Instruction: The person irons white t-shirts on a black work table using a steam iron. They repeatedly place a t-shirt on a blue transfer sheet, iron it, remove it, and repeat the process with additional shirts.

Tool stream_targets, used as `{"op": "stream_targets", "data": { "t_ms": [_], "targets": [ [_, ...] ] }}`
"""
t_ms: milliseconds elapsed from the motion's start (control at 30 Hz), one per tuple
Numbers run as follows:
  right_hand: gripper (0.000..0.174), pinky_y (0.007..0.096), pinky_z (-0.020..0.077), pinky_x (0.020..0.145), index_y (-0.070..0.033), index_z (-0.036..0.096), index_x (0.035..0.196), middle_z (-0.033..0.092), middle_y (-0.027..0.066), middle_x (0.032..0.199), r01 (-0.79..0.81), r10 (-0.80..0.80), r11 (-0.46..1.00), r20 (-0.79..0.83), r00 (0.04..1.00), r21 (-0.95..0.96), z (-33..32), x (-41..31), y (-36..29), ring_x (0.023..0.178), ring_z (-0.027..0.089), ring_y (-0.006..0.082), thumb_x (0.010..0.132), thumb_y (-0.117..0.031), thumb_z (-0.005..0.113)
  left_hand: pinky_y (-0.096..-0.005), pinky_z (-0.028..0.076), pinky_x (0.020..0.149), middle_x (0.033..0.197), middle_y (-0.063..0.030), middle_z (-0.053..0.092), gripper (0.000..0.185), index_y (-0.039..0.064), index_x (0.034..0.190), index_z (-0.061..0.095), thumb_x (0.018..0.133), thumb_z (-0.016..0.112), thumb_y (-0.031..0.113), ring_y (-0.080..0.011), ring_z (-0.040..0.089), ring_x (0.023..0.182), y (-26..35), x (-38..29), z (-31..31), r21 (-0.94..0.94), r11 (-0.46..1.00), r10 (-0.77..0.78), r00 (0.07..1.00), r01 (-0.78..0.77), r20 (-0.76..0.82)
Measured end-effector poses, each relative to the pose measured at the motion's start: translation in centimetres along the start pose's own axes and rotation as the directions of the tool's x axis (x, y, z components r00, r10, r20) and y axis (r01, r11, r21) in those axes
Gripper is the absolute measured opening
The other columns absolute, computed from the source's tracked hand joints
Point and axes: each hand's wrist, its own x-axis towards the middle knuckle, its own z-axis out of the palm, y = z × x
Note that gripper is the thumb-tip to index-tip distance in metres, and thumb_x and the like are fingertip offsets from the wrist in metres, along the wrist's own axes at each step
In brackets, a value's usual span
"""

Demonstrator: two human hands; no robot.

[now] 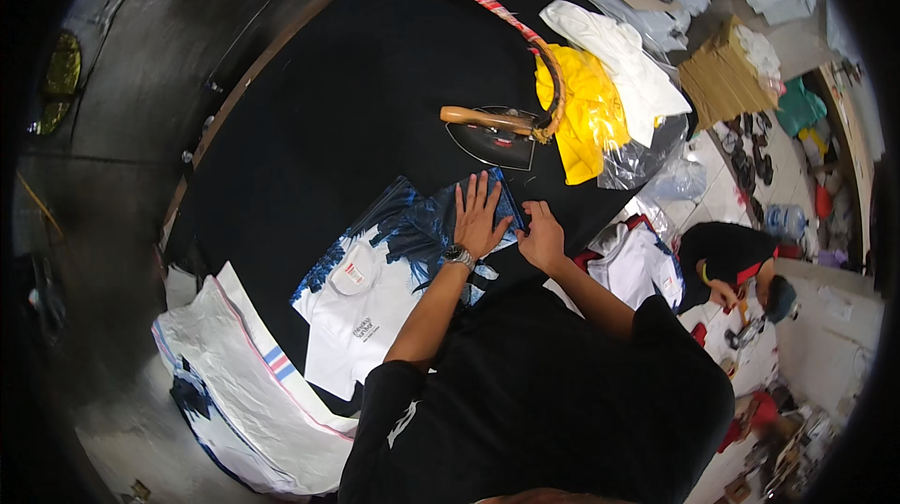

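A white T-shirt with dark blue printed areas (394,293) lies spread before me on the black-covered table. My left hand (481,216), with a watch at the wrist, rests flat on a dark blue part of the shirt, fingers apart. Beside it, at the garment's right edge, my right hand (541,235) has its fingers bent, with thumb and fingertips close to the hem; whether they pinch the cloth is not clear. Beyond both hands, an electric iron (492,131) with a wooden handle sits on the table.
A red-and-white wrapped cord (485,1) arches over the table to the iron. Yellow cloth (580,110) and white cloth (612,54) lie to its right. A white woven sack (246,391) is at lower left. Another person (731,258) works low on the right, near folded shirts (636,272).
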Motion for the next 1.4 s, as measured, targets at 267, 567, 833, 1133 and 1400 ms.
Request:
{"op": "stream_targets", "data": {
  "t_ms": [267,567,833,1133,1400],
  "targets": [
    [0.074,0.0462,0.0507,0.105,-0.001,0.057,0.142,0.066,0.0197,0.126,0.532,-0.575,0.808,-0.139,0.807,-0.253,-5.6,15.6,-8.5,0.12,0.062,0.0409,0.075,-0.007,0.087,-0.0554,0.021,0.131,0.172,-0.024,0.036,0.063,0.003,0.152,0.057,0.096,0.074,0.026,-0.0436,0.03,0.161,-2.9,-9.4,-4.5,-0.314,0.923,-0.346,0.84,0.224,-0.418],
    [0.075,0.0383,0.0579,0.059,0.004,0.066,0.13,0.074,0.0161,0.082,0.207,-0.14,0.964,0.345,0.928,-0.165,-3.2,29.0,-6.3,0.068,0.074,0.0245,0.096,-0.062,0.075,-0.0509,0.033,0.127,0.162,-0.0232,0.05,0.046,-0.001,0.141,0.062,0.098,0.072,0.01,-0.0413,0.042,0.153,-3.5,-30.9,-2.8,-0.57,0.639,-0.754,0.27,0.517,-0.599],
    [0.052,0.0292,0.0441,0.044,-0.01,0.056,0.089,0.055,0.0035,0.06,-0.348,-0.111,0.858,0.799,0.591,0.377,-5.0,18.6,-14.4,0.045,0.054,0.0148,0.11,-0.058,0.056,-0.051,0.038,0.123,0.155,-0.0211,0.058,0.047,0.001,0.134,0.068,0.092,0.081,0.016,-0.0419,0.048,0.149,-2.3,-29.2,-3.7,-0.414,0.734,-0.662,0.432,0.539,-0.613],
    [0.073,0.0554,0.0558,0.089,0.006,0.069,0.128,0.077,0.0286,0.094,0.642,-0.399,0.766,0.759,0.514,-0.032,4.2,9.0,-16.1,0.1,0.073,0.0488,0.102,-0.062,0.063,-0.0643,0.005,0.133,0.18,-0.0093,0.022,0.129,0.021,0.17,0.035,0.063,0.098,0.056,-0.0373,0.011,0.167,-12.9,-17.2,-11.3,0.068,0.792,-0.608,0.794,0.607,-0.009],
    [0.066,0.0576,0.0555,0.085,0.003,0.074,0.097,0.075,0.0303,0.092,0.476,-0.326,0.876,0.635,0.7,-0.077,5.3,9.7,-16.7,0.095,0.072,0.0507,0.106,-0.061,0.058,-0.0661,-0.001,0.132,0.183,-0.0027,0.013,0.142,0.03,0.174,0.024,0.057,0.097,0.069,-0.0394,0.003,0.168,-14.2,-17.8,-10.5,0.151,0.781,-0.617,0.786,0.606,0.038]
  ]
}}
